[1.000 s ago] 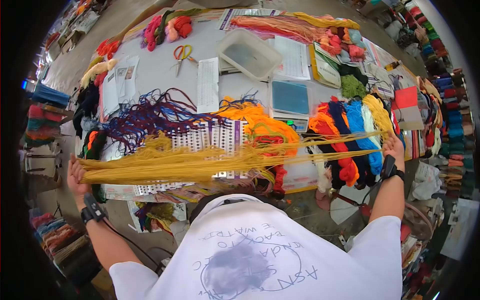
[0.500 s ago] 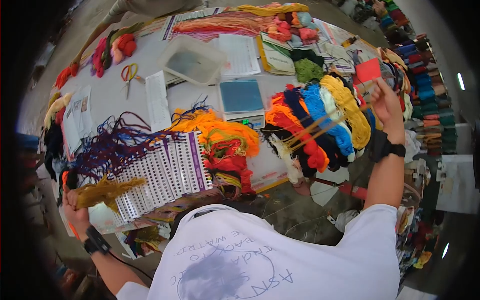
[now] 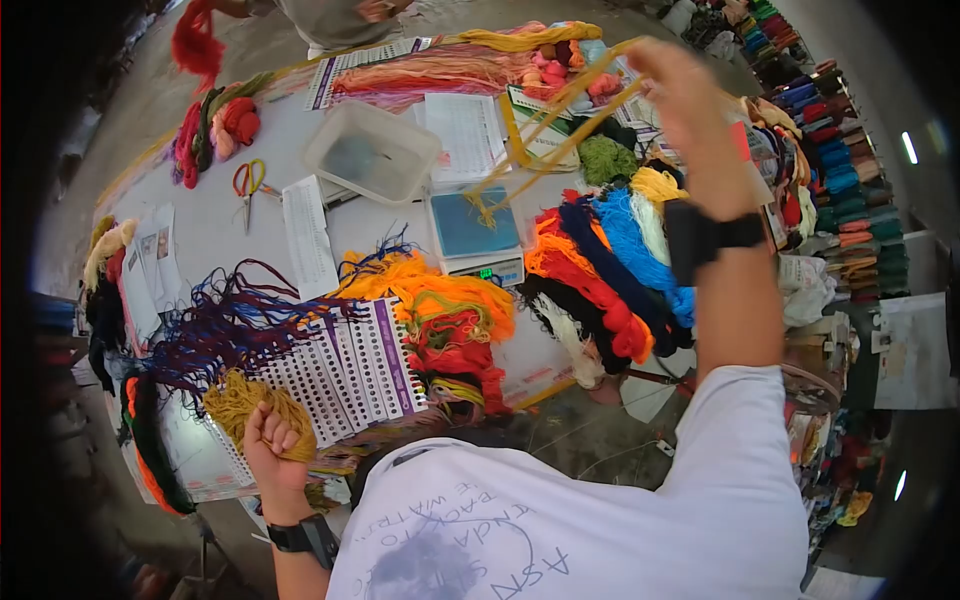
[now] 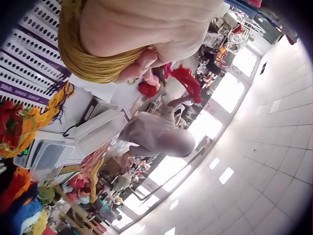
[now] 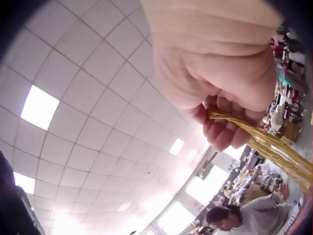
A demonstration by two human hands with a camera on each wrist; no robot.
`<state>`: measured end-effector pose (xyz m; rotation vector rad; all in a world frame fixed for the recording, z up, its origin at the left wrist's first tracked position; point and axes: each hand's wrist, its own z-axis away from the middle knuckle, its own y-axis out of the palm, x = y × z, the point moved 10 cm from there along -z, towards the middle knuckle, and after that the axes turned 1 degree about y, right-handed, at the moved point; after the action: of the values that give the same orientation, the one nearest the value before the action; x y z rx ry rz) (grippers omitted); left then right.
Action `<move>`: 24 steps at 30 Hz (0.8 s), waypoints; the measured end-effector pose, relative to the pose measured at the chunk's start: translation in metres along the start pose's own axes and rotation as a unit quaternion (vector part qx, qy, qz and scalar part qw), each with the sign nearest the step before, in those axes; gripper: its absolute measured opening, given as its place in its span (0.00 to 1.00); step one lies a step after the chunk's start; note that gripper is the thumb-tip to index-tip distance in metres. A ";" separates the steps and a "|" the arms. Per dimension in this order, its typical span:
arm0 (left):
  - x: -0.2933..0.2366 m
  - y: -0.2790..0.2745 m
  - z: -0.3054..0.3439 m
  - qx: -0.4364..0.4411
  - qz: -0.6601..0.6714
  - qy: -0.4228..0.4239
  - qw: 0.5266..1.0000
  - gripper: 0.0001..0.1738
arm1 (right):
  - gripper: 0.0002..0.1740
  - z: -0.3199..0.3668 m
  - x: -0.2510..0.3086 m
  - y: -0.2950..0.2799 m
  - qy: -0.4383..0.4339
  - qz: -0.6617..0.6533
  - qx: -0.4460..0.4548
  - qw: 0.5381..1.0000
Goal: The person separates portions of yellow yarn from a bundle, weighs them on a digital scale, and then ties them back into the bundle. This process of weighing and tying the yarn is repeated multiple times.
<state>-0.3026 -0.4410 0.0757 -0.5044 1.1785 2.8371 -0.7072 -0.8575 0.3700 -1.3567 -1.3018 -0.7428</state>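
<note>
My left hand (image 3: 272, 448) grips a thick hank of mustard yarn (image 3: 250, 405) close over the hole-punched cards (image 3: 350, 375) at the front left. In the left wrist view the yarn (image 4: 78, 54) loops around the hand, with fingers curled on it. My right hand (image 3: 685, 100), raised over the back right of the table, is blurred in the head view. A thin bundle of mustard strands (image 5: 264, 139) runs from its curled fingers in the right wrist view. These strands' loose ends (image 3: 488, 210) hang over the blue-topped digital scale (image 3: 475, 222).
Orange yarn (image 3: 440, 295) and dark purple strands (image 3: 240, 320) lie beside the cards. Red, navy and blue hanks (image 3: 600, 260) line the right side. A plastic tub (image 3: 375, 150), scissors (image 3: 247, 190) and paper sheets (image 3: 460, 135) lie farther back. Another person (image 4: 151, 134) holds red yarn (image 3: 198, 45) across the table.
My left hand has moved right and inward with its hank. The right hand has risen toward the back of the table, its strands swinging over the scale. Across the table, red yarn has been lifted.
</note>
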 end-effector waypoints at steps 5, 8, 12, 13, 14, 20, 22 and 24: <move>-0.003 0.048 0.027 0.032 -0.011 0.030 0.999 0.07 | 0.13 0.066 -0.251 0.051 0.212 0.074 -0.051 0.973; -0.008 0.082 0.045 0.045 -0.057 0.068 0.995 0.07 | 0.12 0.187 -0.402 0.076 0.451 -0.147 -0.120 0.872; -0.003 0.107 0.053 0.067 -0.098 0.077 0.990 0.08 | 0.12 0.309 -0.446 0.094 0.621 -0.297 -0.222 0.690; -0.001 0.109 0.052 0.065 -0.110 0.078 0.989 0.08 | 0.12 0.321 -0.449 0.092 0.626 -0.302 -0.229 0.682; 0.004 0.109 0.050 0.064 -0.118 0.071 0.988 0.08 | 0.12 0.328 -0.451 0.091 0.625 -0.323 -0.218 0.676; 0.047 0.117 0.045 0.051 -0.171 0.017 0.984 0.10 | 0.11 0.317 -0.457 0.060 0.529 -0.305 -0.244 0.754; 0.055 0.125 0.047 0.066 -0.234 0.024 0.970 0.10 | 0.18 0.304 -0.456 0.060 0.514 -0.284 -0.229 0.776; 0.060 0.121 0.045 0.057 -0.268 0.026 0.961 0.11 | 0.22 0.289 -0.447 0.060 0.505 -0.264 -0.222 0.791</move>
<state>-0.3903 -0.5019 0.1700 -0.7591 1.0115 2.2959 -0.8095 -0.7043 -0.1333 -0.6474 -0.5952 -1.9326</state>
